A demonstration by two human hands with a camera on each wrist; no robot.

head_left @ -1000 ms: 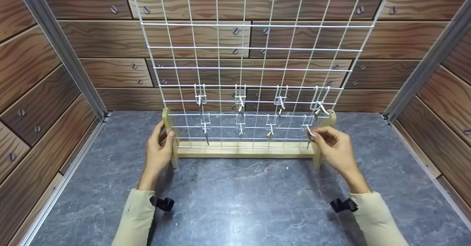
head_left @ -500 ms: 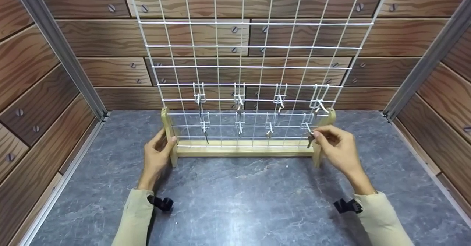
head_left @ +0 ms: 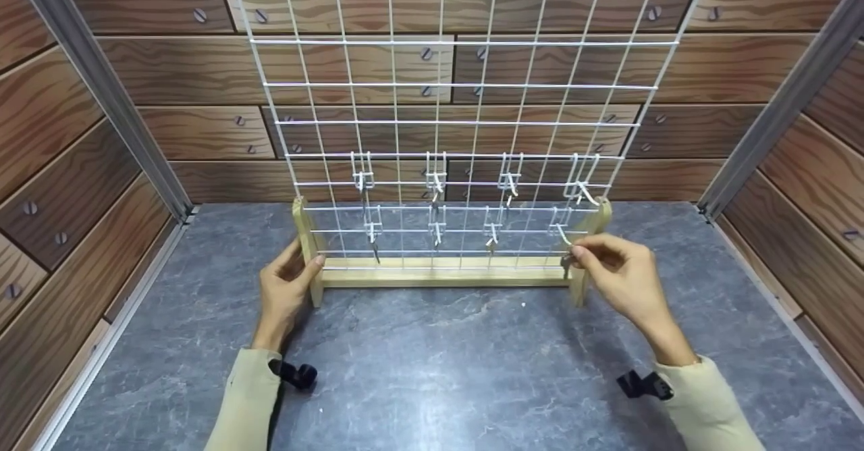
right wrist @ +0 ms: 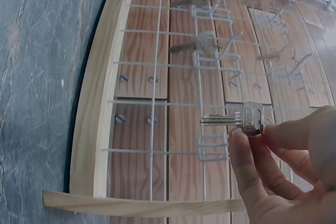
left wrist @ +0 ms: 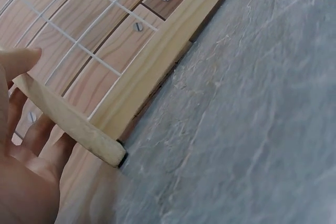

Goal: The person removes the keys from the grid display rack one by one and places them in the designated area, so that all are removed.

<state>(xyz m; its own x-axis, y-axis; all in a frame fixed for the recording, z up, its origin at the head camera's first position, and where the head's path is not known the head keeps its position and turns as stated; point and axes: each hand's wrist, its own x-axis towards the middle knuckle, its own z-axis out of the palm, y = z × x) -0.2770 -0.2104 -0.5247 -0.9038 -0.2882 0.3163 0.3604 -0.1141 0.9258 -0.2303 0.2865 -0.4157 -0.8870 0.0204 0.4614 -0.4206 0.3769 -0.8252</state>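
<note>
Head view, left hand [head_left: 285, 290]: thumb on the inner side of the pale wooden left upright [head_left: 305, 225], fingers round its outer side; the grip is only as wide as the wood between.
Head view, right hand [head_left: 624, 275]: thumb and index finger pinched together on a silver key [head_left: 565, 267].
Head view, key position: just below the tip of the lower-right hook [head_left: 560, 230], near the right upright [head_left: 597, 219], blade downward; whether the hook passes through it is too small to tell.
Head view, white hooks [head_left: 435, 182]: two rows of four on the lower part of the white wire grid [head_left: 437, 86], hanging keys [head_left: 376, 252] on several.
Head view, surroundings: grey marbled tabletop [head_left: 432, 370] under the base bar [head_left: 439, 278], wood-patterned panels [head_left: 202, 130] behind, beige sleeves [head_left: 248, 390] on both arms.
Left wrist view, grip: the left upright lies between thumb and fingers, its near end on the tabletop; the base bar runs away from it, with the wire grid alongside.
Right wrist view, pinch: the digits close on the key's head; the notched blade sticks out free of them, in front of the wire grid.
Right wrist view, neighbours: hanging keys show on other hooks, well apart from the fingers; the right upright crosses below.
</note>
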